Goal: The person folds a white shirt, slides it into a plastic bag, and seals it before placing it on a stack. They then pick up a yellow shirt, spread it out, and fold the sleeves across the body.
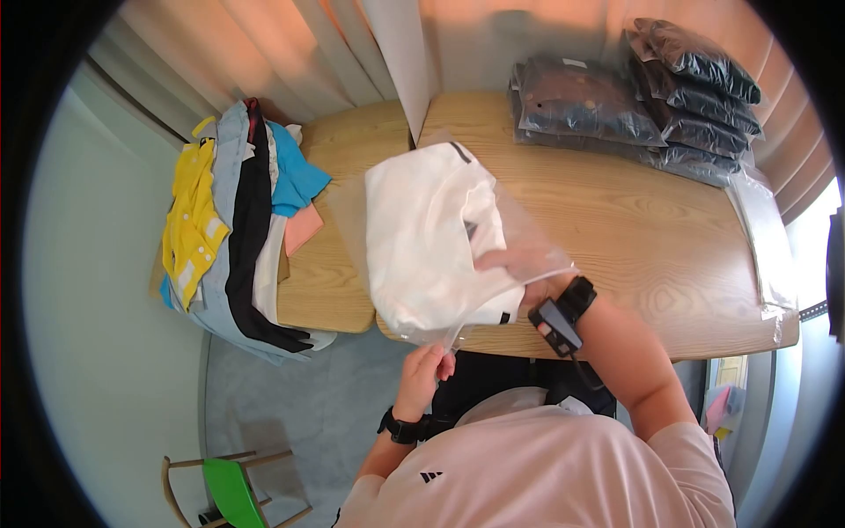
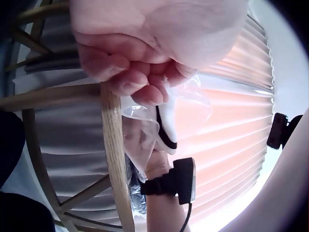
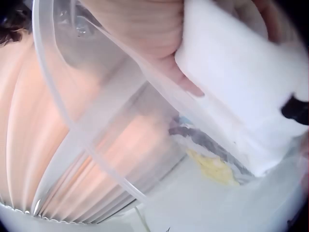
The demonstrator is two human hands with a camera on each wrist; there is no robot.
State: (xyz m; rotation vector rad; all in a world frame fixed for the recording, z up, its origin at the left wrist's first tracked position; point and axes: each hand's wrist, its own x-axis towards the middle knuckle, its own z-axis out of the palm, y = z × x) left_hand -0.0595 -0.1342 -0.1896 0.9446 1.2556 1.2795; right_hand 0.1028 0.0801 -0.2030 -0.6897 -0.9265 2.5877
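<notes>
While the left hand [image 1: 422,374] pinches the near edge of one clear plastic bag [image 1: 348,220] with its fingers [image 2: 135,82] curled together, the right hand [image 1: 528,268] is at the bag's right side. Its fingers close on one folded white garment [image 1: 422,238] with black trim. The garment is partly inside the bag, held over the near edge of the desk [image 1: 616,229], left of centre. Two stacks of bagged dark clothes [image 1: 634,97] sit far right on the desk. One pile of loose coloured clothes [image 1: 229,220] is on a second desk [image 1: 334,282] to the left. One green chair [image 1: 231,488] is near left on the floor.
</notes>
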